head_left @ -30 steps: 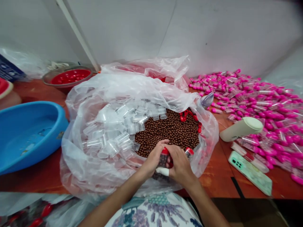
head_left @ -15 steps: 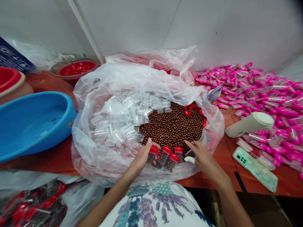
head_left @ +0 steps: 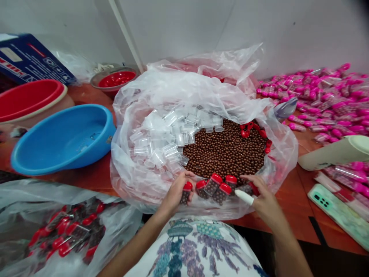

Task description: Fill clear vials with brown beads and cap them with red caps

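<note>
My left hand [head_left: 173, 195] is closed around a small clear bottle [head_left: 185, 196] with a red cap and brown balls inside. Several more red-capped bottles [head_left: 213, 185] lie just to its right, on the near edge of the clear plastic sheet. My right hand [head_left: 263, 198], with a white cover on the thumb, grips another filled bottle [head_left: 245, 188]; a bit of red shows at its end by the fingers. Beyond both hands spreads a heap of brown balls [head_left: 225, 150]. Empty clear bottles [head_left: 164, 138] are piled on its left, and loose red caps [head_left: 246, 129] rest at its far right.
To the left stand a blue basin [head_left: 66, 142], a red basin [head_left: 31, 98] and a box [head_left: 37, 57]. A bag of red-capped bottles [head_left: 69, 231] is at lower left. Pink-capped tubes [head_left: 331, 104], a pale cylinder [head_left: 331, 154] and a phone [head_left: 340, 211] are on the right.
The view has swung left, so the scene sits farther right. My left hand has drawn one bottle apart from the group. A red-ended filled bottle now shows in my right hand.
</note>
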Demonstrator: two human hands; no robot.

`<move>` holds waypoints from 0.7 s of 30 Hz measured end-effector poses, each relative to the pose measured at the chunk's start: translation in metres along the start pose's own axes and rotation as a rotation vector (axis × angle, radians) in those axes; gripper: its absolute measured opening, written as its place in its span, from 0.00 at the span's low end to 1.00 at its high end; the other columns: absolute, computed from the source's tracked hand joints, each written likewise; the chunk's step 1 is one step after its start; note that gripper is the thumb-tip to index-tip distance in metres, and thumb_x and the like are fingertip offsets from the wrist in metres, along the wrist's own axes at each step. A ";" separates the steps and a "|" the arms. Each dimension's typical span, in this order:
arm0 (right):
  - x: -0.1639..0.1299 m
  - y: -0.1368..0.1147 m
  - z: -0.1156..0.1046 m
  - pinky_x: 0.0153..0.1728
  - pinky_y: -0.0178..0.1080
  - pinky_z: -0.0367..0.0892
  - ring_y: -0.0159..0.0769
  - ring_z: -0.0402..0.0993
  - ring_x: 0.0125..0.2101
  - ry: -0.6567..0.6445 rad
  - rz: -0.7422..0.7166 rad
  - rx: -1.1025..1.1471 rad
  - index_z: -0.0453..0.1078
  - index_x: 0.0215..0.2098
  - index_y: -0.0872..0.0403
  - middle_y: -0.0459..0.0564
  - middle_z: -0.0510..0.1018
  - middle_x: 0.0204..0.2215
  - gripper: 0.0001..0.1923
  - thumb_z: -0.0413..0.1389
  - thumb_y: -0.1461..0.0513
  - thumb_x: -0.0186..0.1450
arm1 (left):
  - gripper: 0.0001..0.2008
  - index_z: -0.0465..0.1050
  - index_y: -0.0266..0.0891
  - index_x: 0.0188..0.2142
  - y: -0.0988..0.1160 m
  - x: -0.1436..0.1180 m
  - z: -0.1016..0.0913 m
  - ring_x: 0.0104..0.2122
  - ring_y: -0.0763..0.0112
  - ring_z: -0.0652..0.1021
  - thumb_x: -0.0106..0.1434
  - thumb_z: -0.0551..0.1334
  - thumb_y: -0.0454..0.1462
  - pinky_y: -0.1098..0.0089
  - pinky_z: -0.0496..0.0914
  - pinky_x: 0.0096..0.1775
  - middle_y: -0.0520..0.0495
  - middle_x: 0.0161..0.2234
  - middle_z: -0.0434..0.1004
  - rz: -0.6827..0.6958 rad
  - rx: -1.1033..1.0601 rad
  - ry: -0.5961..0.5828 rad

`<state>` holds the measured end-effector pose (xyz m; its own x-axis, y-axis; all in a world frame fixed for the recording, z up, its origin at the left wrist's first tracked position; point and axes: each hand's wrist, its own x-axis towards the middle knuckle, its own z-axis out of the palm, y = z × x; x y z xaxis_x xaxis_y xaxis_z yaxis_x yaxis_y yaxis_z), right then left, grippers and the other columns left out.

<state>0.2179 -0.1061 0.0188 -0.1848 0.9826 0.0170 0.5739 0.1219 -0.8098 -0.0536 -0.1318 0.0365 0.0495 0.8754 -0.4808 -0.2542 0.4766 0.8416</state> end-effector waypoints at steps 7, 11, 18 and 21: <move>-0.013 -0.002 0.028 0.45 0.47 0.65 0.47 0.67 0.46 -0.090 0.060 -0.118 0.50 0.60 0.47 0.54 0.66 0.48 0.41 0.61 0.54 0.52 | 0.19 0.65 0.41 0.45 -0.013 -0.007 0.009 0.21 0.70 0.72 0.56 0.58 0.46 0.73 0.65 0.23 0.50 0.27 0.72 0.034 0.449 0.048; -0.012 -0.013 0.039 0.43 0.45 0.67 0.45 0.68 0.45 -0.126 0.058 -0.151 0.40 0.64 0.49 0.55 0.66 0.47 0.46 0.60 0.58 0.53 | 0.30 0.65 0.41 0.51 -0.013 0.000 0.017 0.40 0.60 0.74 0.49 0.66 0.46 0.67 0.65 0.42 0.44 0.41 0.74 0.190 0.569 0.054; -0.005 -0.021 0.044 0.50 0.47 0.61 0.46 0.64 0.51 -0.136 0.079 -0.080 0.46 0.62 0.52 0.56 0.64 0.53 0.45 0.60 0.60 0.50 | 0.30 0.67 0.38 0.47 -0.013 0.026 0.024 0.35 0.65 0.74 0.44 0.70 0.43 0.69 0.66 0.37 0.45 0.38 0.74 0.159 0.393 -0.178; -0.004 -0.026 0.044 0.49 0.47 0.63 0.45 0.67 0.49 -0.160 0.132 0.012 0.50 0.60 0.51 0.55 0.66 0.52 0.41 0.61 0.60 0.50 | 0.30 0.64 0.37 0.46 -0.010 0.033 0.026 0.29 0.71 0.74 0.43 0.71 0.40 0.72 0.67 0.30 0.47 0.34 0.74 0.063 0.229 -0.270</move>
<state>0.1692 -0.1197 0.0140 -0.2332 0.9551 -0.1827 0.5920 -0.0096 -0.8059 -0.0245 -0.1061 0.0184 0.3020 0.8787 -0.3697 -0.0435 0.4000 0.9155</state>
